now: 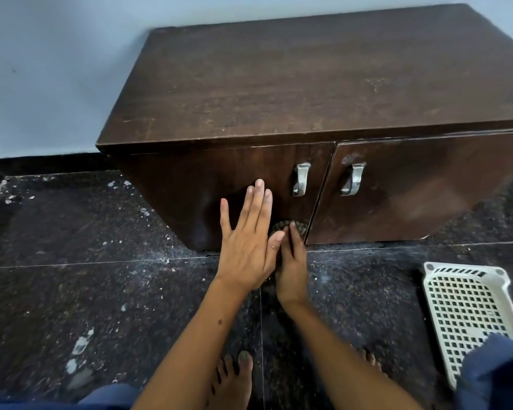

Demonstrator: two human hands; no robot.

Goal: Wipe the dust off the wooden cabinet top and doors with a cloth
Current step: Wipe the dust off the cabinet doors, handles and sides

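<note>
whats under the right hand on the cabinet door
A patterned cloth peeks past the right hand, low on the left door. Most of it is covered.

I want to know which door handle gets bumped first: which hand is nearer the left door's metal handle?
Left. The left hand lies flat on the door, fingertips just left of the handle. The right hand presses the cloth lower, near the door's bottom edge.
</note>
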